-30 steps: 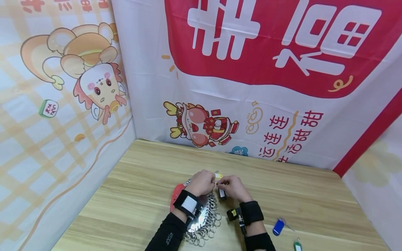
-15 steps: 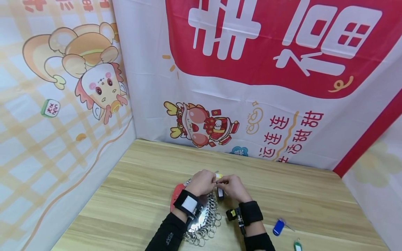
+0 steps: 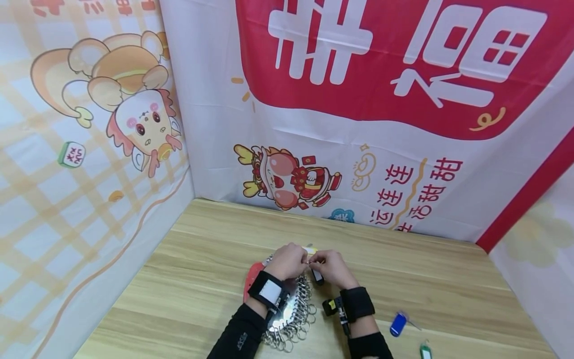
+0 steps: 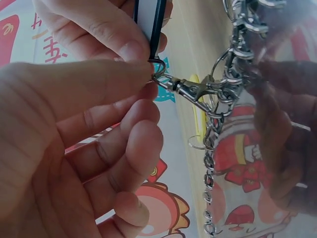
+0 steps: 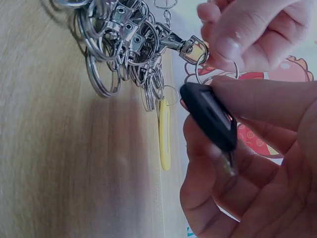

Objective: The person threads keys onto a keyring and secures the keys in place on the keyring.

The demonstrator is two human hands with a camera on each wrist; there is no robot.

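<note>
Near the middle of the table, my left hand (image 3: 289,262) and right hand (image 3: 334,268) meet fingertip to fingertip. The left thumb and finger pinch a split ring (image 5: 198,69), which runs through the end of a metal swivel clasp (image 4: 181,89). Opposite, the right thumb and finger pinch the ring end of a black key tag (image 5: 210,116) with a white label; a small key (image 5: 229,163) hangs by it. Beneath the left forearm lies a shiny clear panel (image 3: 283,314), edged with several clasps and key rings (image 3: 299,324). The pinching fingertips partly hide the ring.
A yellow key tag (image 5: 166,134) lies just beyond the hands. At the right on the table (image 3: 448,279) are a blue key tag (image 3: 398,324) with a key and a green one (image 3: 425,352). A red piece (image 3: 253,276) shows left of the left wrist. Printed cloth walls stand behind.
Both hands stay at the same spot, still pinching. The black key tag swings slightly under the right fingers; the things on the table have not moved.
</note>
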